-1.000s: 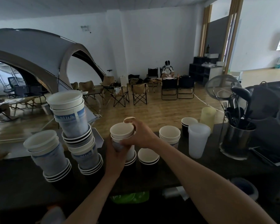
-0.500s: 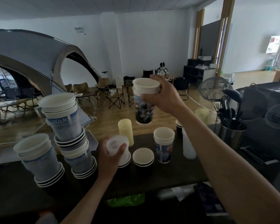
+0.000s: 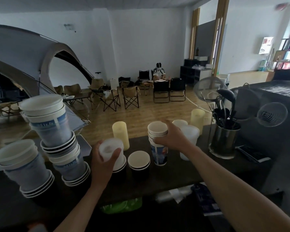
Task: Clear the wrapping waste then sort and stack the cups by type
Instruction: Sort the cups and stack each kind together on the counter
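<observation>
My right hand (image 3: 172, 138) grips the upper cups of a stack of printed paper cups (image 3: 159, 148) that stands on the dark counter (image 3: 174, 174). My left hand (image 3: 104, 160) holds a frosted plastic cup (image 3: 110, 150) over a black-banded paper cup stack. Beside it sits another black cup (image 3: 139, 162) with a white inside. Tall leaning stacks of blue-printed and black-rimmed cups (image 3: 57, 139) fill the left, with a shorter stack (image 3: 22, 166) in front. Frosted plastic cups (image 3: 190, 139) stand behind my right wrist.
A cream cylinder (image 3: 120, 135) stands behind the cups and another (image 3: 197, 118) at the back right. A metal utensil holder (image 3: 223, 140) with ladles and strainers sits on the right. Clear plastic wrapping (image 3: 174, 193) and a green bag (image 3: 122, 205) lie below the counter's front edge.
My right hand brought the printed cups down from mid-air onto the printed stack on the counter. My left hand stayed on the frosted plastic cup.
</observation>
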Demonstrator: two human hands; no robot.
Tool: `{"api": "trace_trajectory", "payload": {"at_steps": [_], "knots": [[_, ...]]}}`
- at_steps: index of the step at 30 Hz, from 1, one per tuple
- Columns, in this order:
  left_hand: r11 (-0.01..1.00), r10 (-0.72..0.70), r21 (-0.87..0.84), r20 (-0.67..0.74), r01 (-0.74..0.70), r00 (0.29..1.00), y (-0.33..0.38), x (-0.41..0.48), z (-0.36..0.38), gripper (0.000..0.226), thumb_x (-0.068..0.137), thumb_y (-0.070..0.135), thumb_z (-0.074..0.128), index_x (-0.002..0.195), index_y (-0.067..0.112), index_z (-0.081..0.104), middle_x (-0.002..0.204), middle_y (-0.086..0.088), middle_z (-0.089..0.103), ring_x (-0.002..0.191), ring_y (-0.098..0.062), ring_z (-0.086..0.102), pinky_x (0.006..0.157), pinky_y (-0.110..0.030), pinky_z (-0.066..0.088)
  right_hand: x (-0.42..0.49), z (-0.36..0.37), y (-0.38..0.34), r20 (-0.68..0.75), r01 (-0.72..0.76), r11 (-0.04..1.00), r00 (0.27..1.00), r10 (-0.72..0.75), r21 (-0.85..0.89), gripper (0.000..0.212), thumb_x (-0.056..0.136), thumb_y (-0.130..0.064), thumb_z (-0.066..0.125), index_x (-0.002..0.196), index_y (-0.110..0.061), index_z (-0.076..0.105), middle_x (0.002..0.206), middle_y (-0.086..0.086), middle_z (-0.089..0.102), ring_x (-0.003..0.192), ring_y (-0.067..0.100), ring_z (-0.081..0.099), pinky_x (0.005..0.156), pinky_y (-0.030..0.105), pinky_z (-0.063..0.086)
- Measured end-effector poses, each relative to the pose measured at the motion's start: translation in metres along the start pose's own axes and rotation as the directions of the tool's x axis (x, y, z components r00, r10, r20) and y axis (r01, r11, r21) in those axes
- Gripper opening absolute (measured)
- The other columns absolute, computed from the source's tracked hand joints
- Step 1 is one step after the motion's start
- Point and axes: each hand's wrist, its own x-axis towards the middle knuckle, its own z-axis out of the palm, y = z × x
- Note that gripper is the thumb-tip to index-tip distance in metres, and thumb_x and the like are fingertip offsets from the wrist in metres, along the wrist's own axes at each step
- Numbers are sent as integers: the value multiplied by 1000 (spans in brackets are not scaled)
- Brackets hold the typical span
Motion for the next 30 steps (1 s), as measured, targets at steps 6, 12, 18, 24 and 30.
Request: {"api": "trace_trajectory", "payload": {"at_steps": [6,12,18,24,30], "knots": [[998,51,18,97,-53,994,-3,-8,-7,97,60,60,82,139,41,29,136,21,40,127,-1,40,102,-22,37,-7,-6,-25,-151,154,982,974,-169,-111,94,76,-50,75,150,-21,24,154,4,32,136,27,39,106,47,41],[988,71,121,207,-98,976,-39,-15,-11,104,56,31,95,143,22,38,137,11,54,124,-7,54,99,-27,45,-22,35,-104,-33,383,923,923,-383,26,76,78,-53,69,143,-27,39,143,-4,47,119,20,55,95,40,49],[980,-84,190,170,51,982,-41,-19,-8,84,63,33,91,130,34,40,121,23,48,111,0,49,85,-6,34,-22,101,-108,358,256,967,901,-243,12,101,72,-40,85,152,-24,24,146,7,44,133,26,44,100,37,41],[976,-111,200,141,81,984,-48,-18,-9,84,63,18,92,129,31,42,119,19,52,109,-3,51,86,-17,40,-11,94,-114,162,229,966,956,-246,120,96,64,-41,88,144,-28,36,125,0,61,114,21,59,81,29,46],[972,-38,235,137,5,990,-57,-19,-12,89,61,14,92,136,13,45,127,-1,57,116,-17,53,96,-35,45,11,-36,-134,-231,348,929,921,-314,127,96,63,-47,86,144,-28,38,129,-2,59,107,11,54,85,28,45]]}}
